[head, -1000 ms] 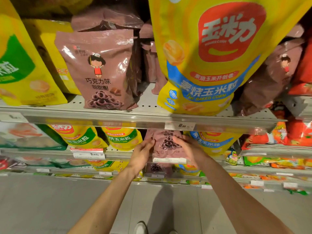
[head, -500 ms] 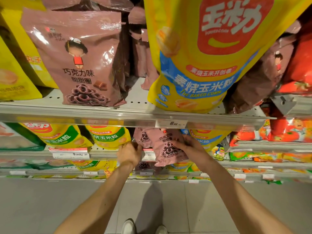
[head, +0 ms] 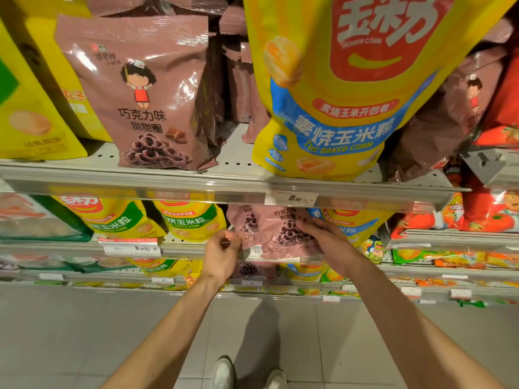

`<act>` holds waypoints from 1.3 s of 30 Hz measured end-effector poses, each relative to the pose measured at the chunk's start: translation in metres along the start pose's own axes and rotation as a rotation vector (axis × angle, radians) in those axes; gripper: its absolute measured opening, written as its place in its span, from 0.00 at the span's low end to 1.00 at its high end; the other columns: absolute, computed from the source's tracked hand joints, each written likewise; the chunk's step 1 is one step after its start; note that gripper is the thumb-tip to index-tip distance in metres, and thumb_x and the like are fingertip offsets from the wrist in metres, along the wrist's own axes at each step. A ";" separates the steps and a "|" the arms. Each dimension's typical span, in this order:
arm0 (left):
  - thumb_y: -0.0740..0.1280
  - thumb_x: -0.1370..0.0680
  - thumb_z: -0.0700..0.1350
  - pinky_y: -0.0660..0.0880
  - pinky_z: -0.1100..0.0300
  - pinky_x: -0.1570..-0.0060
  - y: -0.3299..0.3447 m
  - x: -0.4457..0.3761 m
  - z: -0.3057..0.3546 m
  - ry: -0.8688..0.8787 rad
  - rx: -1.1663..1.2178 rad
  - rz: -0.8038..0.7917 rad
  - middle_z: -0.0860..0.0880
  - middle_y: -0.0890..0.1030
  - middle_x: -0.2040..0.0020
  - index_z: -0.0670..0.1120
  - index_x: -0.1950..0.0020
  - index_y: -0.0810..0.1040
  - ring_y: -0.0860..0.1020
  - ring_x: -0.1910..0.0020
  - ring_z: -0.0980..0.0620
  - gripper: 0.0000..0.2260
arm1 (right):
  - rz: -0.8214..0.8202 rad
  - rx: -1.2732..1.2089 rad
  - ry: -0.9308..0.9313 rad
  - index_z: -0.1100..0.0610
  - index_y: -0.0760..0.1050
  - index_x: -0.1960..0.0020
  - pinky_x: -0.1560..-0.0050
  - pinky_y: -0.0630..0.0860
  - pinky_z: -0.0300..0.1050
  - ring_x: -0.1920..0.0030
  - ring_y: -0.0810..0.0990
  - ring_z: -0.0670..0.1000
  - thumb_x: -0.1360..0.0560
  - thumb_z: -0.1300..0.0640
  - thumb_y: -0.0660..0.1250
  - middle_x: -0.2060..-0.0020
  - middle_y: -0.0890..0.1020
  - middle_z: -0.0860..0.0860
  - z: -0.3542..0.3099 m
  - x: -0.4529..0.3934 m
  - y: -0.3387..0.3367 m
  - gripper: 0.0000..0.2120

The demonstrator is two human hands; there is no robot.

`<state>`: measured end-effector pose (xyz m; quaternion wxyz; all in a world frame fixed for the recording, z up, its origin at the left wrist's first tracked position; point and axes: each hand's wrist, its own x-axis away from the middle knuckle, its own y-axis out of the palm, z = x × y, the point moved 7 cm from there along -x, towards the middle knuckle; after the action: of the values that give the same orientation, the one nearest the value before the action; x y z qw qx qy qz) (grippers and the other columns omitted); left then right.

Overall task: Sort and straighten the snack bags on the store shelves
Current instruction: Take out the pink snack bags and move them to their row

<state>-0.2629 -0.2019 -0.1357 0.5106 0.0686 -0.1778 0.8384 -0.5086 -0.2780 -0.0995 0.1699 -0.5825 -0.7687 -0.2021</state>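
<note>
Two glossy mauve snack bags on the second shelf from the top, just under the price rail (head: 224,192) of pale metal. Right hand (head: 328,242) laid on the front mauve bag (head: 280,234), fingers curled over its upper right edge and pressing the crinkled foil; a hold on the bag, thumb hidden. Left hand (head: 222,254) at the lower edge of the rear mauve bag (head: 244,223), fingers bent inward and pinching the thin film near its bottom corner. Both bags tilted, overlapping, printed with dark ring-shaped snacks. To the left, two plump yellow-and-green corn bags (head: 191,220) standing upright, surface smooth and shiny. Behind the right hand, a yellow-and-blue corn bag (head: 351,220), partly covered. Above, on the perforated top shelf (head: 230,161), a tall mauve pouch (head: 146,94) with flat bottom and a large yellow pillow-shaped bag (head: 337,94) leaning forward. Below, grey floor tiles (head: 84,332), matte.
</note>
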 end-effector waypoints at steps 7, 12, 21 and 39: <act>0.71 0.21 0.37 0.78 0.42 0.44 -0.015 0.034 -0.025 -0.113 0.066 -0.187 0.43 0.81 0.62 0.48 0.62 0.80 0.78 0.58 0.45 0.11 | -0.127 -0.191 0.086 0.55 0.77 0.30 0.44 0.81 0.43 0.43 0.85 0.47 0.24 0.55 0.71 0.41 0.86 0.50 0.019 -0.002 0.031 0.23; 0.70 0.21 0.41 0.79 0.57 0.55 -0.014 0.054 -0.025 -0.299 0.219 -0.207 0.45 0.87 0.51 0.45 0.46 0.79 0.85 0.56 0.51 0.06 | -0.147 -0.045 0.142 0.55 0.77 0.31 0.41 0.79 0.54 0.43 0.83 0.54 0.21 0.48 0.69 0.41 0.84 0.52 0.037 0.008 0.046 0.21; 0.69 0.35 0.79 0.69 0.44 0.27 0.008 0.037 -0.001 -0.324 0.103 -0.339 0.50 0.81 0.34 0.51 0.29 0.73 0.79 0.35 0.50 0.44 | -0.039 0.024 0.121 0.49 0.77 0.34 0.33 0.75 0.61 0.39 0.83 0.54 0.38 0.37 0.81 0.41 0.85 0.49 0.048 0.015 0.039 0.37; 0.80 0.42 0.70 0.79 0.42 0.36 -0.006 0.138 0.041 -0.122 0.091 -0.290 0.53 0.83 0.36 0.55 0.26 0.67 0.84 0.40 0.51 0.49 | -0.187 0.012 -0.148 0.48 0.78 0.34 0.31 0.75 0.54 0.37 0.83 0.50 0.22 0.58 0.71 0.41 0.86 0.48 0.018 0.137 0.039 0.17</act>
<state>-0.3253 -0.0994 -0.0555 0.6110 0.1674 -0.1584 0.7573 -0.5078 -0.1463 -0.0428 0.0966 -0.5205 -0.8313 -0.1692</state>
